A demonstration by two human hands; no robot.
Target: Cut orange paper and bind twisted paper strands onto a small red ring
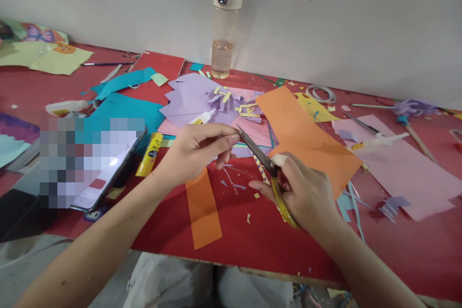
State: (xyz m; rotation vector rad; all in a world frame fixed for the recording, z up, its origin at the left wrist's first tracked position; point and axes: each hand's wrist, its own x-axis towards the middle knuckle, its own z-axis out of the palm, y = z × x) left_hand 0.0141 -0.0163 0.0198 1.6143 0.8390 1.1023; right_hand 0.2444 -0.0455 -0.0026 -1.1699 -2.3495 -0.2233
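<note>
The right hand (pixel 305 190) grips the scissors (pixel 258 150), its fingers curled around the yellow handle; the thumb stands out to the left. The blades point up and leftward from that hand, across the gap, and their tip reaches the fingertips of the left hand (pixel 204 149). There the left thumb and forefinger are pinched together, the other fingers loosely bent beneath. Whether anything small sits in that pinch, I cannot tell. Both hands are raised over the red table (pixel 249 245).

An orange strip (pixel 205 216) lies just below the left hand, toward the body, its upper end hidden by that hand. A larger orange sheet (pixel 310 147) spreads beyond the right hand, which partly covers it. Between the hands, under the blades, are a dotted strip (pixel 260 169) and small scraps.

Just past the left hand lies a glue tube (pixel 205 117), with purple paper (pixel 186 101) and a fringed piece (pixel 224 98) farther beyond. A bottle (pixel 221 57) stands behind these, near the wall. Left of the left hand are a yellow glue stick (pixel 150 154), close by the wrist, and, farther out, a phone (pixel 104 178) with blue paper (pixel 115 108) behind it.

Right of the right hand lies a pink sheet (pixel 400 168), with a second glue tube (pixel 384 143) on it. A coiled cable (pixel 321 93) rests beyond the orange sheet.
</note>
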